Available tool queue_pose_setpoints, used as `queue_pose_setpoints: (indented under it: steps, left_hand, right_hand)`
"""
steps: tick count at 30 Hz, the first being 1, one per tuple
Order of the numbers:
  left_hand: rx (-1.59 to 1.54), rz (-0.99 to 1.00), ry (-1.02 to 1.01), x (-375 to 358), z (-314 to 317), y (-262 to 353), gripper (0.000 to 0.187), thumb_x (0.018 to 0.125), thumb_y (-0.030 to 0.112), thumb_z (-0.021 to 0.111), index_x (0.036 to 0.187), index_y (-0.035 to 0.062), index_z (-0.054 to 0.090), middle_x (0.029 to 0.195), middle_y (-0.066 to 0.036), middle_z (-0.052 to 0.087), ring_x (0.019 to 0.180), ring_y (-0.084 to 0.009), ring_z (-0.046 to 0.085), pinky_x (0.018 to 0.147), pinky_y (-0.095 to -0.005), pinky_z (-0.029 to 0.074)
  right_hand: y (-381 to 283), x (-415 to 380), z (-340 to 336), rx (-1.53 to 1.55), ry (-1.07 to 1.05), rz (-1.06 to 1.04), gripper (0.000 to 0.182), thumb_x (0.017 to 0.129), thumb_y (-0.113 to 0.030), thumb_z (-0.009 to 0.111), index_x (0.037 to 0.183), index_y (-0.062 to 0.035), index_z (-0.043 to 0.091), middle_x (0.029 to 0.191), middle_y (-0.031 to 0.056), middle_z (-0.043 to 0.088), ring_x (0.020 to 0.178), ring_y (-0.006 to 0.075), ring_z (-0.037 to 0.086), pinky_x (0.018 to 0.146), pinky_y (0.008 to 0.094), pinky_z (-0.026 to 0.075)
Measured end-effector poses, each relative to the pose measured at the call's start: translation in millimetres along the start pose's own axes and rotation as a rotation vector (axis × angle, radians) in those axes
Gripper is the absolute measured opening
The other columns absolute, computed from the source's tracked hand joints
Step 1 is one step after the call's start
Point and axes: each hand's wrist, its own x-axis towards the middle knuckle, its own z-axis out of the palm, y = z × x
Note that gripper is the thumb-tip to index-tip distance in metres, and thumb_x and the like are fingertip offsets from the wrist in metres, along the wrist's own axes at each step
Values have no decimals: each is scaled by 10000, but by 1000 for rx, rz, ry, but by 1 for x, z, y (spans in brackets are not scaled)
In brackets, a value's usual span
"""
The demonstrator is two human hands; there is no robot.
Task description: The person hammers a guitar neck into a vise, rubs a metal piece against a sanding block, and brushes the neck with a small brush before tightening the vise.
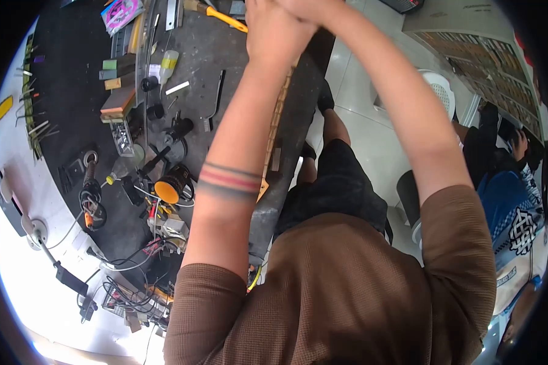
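Observation:
My left hand [273, 30] is at the top edge of the view, over the dark workbench [195, 52]. Its fingers run out of the frame. My right hand [304, 8] meets it from the right, touching or overlapping it near the thumb side; those fingers are cut off too. Whether either hand holds anything cannot be seen. A brush with a yellow handle [226, 18] lies just left of my left hand. Farther down the bench are a thin black-handled tool with a small brush-like end [218, 97] and a white strip [178, 88].
Left on the bench stand a squeeze bottle with yellow liquid [169, 62], stacked blocks [118, 103] and a dark mug with an orange top [167, 191]. Tangled cables [134, 286] lie lower left. A white chair [437, 91] and another person's hand [520, 145] are at right.

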Motion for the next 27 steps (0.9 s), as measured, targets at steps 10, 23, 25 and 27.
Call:
queue_pose_setpoints:
  steps: [10, 23, 25, 27]
  left_hand:
    - [129, -357, -332, -285, -123, -1, 646, 916, 138, 810, 1499, -4, 571, 1470, -237, 566, 1450, -464, 554, 1211, -536, 478]
    - [-77, 86, 7, -34, -11, -12, 477, 873, 116, 798, 1319, -19, 695, 1318, -235, 678, 1244, -463, 662, 1109, -513, 552]
    - [-252, -238, -108, -147, -54, -12, 592, 921, 157, 786, 1454, -3, 585, 1326, -200, 665, 1317, -371, 655, 1140, -474, 530]
    - [31, -337, -226, -224, -88, -2, 573, 937, 159, 787, 1447, 18, 566, 1366, -190, 616, 1366, -372, 626, 1167, -472, 509]
  right_hand:
    - [-209, -178, 127, 144, -79, 6, 130, 883, -216, 701, 976, -126, 712, 968, 78, 704, 1094, 311, 713, 1193, 490, 495]
    - [-36, -31, 18, 56, 2, 38, 186, 875, -327, 756, 940, -153, 740, 1002, 86, 703, 1071, 351, 645, 922, 504, 516]
    - [-109, -98, 57, 195, -90, 87, 160, 888, -302, 740, 947, -153, 727, 1018, 97, 712, 1170, 350, 665, 1088, 512, 510]
    - [-161, -145, 105, 128, -33, 32, 125, 889, -291, 722, 935, -175, 712, 1017, 88, 713, 1208, 363, 666, 1152, 511, 496]
